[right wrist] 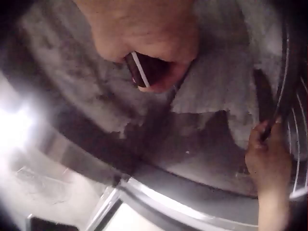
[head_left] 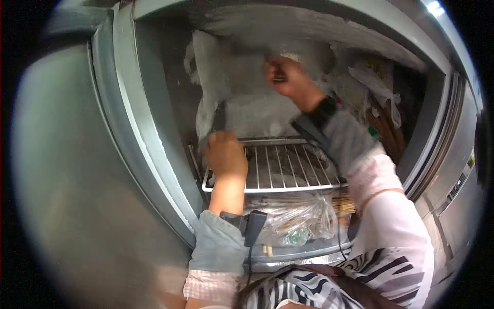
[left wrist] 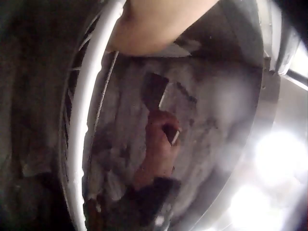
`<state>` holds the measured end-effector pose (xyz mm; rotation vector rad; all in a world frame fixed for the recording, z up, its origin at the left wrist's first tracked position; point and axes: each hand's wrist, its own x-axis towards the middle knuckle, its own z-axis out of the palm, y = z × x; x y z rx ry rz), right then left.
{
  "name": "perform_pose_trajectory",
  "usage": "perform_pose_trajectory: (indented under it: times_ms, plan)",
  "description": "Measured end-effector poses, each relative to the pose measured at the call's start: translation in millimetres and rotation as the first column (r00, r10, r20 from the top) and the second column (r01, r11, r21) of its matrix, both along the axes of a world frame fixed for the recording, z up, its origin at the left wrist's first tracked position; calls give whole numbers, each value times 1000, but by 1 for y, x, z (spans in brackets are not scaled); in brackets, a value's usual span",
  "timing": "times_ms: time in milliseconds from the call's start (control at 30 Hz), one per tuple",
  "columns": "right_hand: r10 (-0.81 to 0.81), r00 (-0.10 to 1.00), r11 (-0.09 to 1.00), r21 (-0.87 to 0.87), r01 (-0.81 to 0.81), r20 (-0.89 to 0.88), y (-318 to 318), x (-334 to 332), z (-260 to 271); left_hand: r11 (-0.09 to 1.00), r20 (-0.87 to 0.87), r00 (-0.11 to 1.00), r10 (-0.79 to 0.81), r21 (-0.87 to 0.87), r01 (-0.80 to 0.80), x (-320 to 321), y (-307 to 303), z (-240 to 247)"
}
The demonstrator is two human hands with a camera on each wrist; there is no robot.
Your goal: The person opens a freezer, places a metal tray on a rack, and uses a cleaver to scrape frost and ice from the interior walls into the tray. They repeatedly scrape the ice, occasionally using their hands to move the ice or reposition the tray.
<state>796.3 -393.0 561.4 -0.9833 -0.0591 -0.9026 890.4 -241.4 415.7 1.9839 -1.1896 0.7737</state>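
My right hand [head_left: 293, 82] grips the dark handle [right wrist: 137, 70] of a scraper, raised near the frosted back wall [head_left: 252, 110] of a freezer compartment. The left wrist view shows this hand [left wrist: 161, 137] with the broad scraper blade [left wrist: 155, 90] beyond the fist; in the head view the blade is blurred. Lower and to the left, my left hand [head_left: 226, 157] is at the left end of the wire rack. Its fingers curl round a dark, flat tool [head_left: 220, 116] that points upward, also visible in the right wrist view beyond the hand [right wrist: 269, 156].
A white wire rack [head_left: 288, 189] crosses the compartment below the hands. Under it lie clear plastic bags [head_left: 293, 219] with thin sticks. More bagged items [head_left: 378, 87] stand at the right wall. Thick frost [head_left: 208, 67] edges the left side, and a steel door [head_left: 77, 154] stands at far left.
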Motion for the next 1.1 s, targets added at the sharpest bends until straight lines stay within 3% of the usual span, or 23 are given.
perform_pose_trajectory:
  times_ms: [67, 167, 267, 333, 433, 533, 633, 667, 733, 833, 933, 1100]
  plan:
    - [-24, 999, 999, -29, 25, 32, -19, 23, -3, 1000, 9, 1000, -1, 22, 1, -1, -5, 0]
    - [24, 999, 998, 67, -22, -29, -43, 41, -10, 1000, 29, 1000, 0, 22, 0, 1, -6, 1]
    - [-37, 990, 996, -82, 27, -133, -30, 2, -20, 1000, 56, 998, -7, 3, 7, 2, -8, -3]
    - [222, 969, 969, -86, -231, -105, -19, -28, -27, 1000, 70, 998, -3, 3, 3, 0, -9, -4]
    - [217, 974, 976, -5, -218, -65, 11, -43, -24, 999, 96, 995, 28, 34, -31, -4, -9, 0]
    - [223, 974, 975, 17, -222, -37, 0, -5, -13, 999, 91, 996, -12, -48, 17, -2, -6, -2]
    - [224, 974, 972, 66, -224, 17, -16, 22, -9, 1000, 61, 998, -13, 28, 11, 3, -8, -2]
    - [199, 980, 977, 76, -200, 22, -27, 11, -15, 1000, 58, 998, -27, 8, 27, 3, -7, -4]
    - [104, 981, 993, -39, -112, -165, -37, -2, -20, 1000, 58, 998, 1, 10, -2, -3, -4, -2]
    - [20, 988, 1000, -15, -23, -156, -28, -52, -30, 1000, 102, 995, 19, -6, -19, -3, -6, -5]
    - [47, 987, 996, -67, -57, -153, -9, -101, -40, 1000, 87, 996, 7, 16, -8, -8, -6, -3]
    - [104, 991, 994, -13, -105, -87, 5, -112, -37, 999, 63, 997, -34, -24, 36, -14, -1, 0]
